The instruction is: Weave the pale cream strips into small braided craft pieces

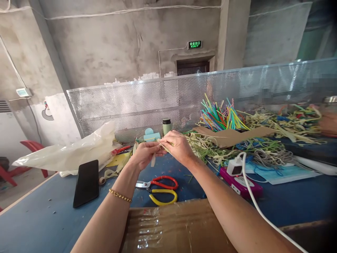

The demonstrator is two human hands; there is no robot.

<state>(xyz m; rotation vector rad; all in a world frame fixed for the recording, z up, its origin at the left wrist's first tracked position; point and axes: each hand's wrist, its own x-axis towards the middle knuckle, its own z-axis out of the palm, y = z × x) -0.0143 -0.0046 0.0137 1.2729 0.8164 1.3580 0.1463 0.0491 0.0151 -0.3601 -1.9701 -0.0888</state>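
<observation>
My left hand (145, 153) and my right hand (178, 146) meet above the middle of the blue table, fingertips pinched together. Between them is a thin pale strip (153, 160), one end hanging below the left fingers. A thin green-yellow strand runs by the right fingers; its far end is hidden by the hand. Below the hands lie scissors (163, 192) with one red and one yellow handle, blades pointing left. Just behind the hands are a light blue object (152, 136) and a pale green bottle (166, 127) with a black cap.
A cardboard box (179, 228) sits nearest me. A black phone (86, 183) and plastic bag (71, 149) are left. Right are a purple power socket (240, 182) with a white cable, blue masks (286, 174), tangled strands (216, 151) and colourful sticks (223, 116). A perforated metal screen (137, 109) stands behind.
</observation>
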